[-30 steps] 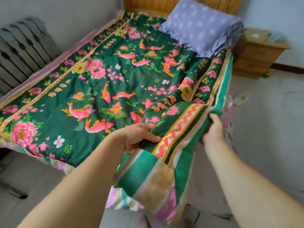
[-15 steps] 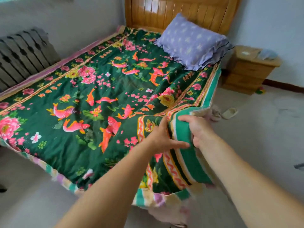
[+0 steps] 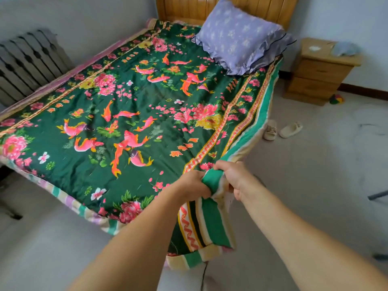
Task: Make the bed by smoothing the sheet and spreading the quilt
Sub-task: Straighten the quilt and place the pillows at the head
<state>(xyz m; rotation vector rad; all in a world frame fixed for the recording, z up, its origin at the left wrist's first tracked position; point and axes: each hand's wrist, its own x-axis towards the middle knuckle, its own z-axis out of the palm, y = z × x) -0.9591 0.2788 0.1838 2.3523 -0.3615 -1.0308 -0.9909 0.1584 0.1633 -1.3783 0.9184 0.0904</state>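
Two hands — left hand [image 3: 194, 184], right hand [image 3: 236, 177] — gripping quilt [image 3: 134, 106] corner, pillow [image 3: 239, 36] on top

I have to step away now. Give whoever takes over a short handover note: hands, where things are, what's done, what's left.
Left hand and right hand both grip the striped green border at the near right corner of the dark green fish-and-flower quilt.
The quilt covers most of the bed; the lilac ruffled pillow sits at the wooden headboard.
Done: quilt spread.
Left: the held corner is bunched; pull it flat and let it hang.
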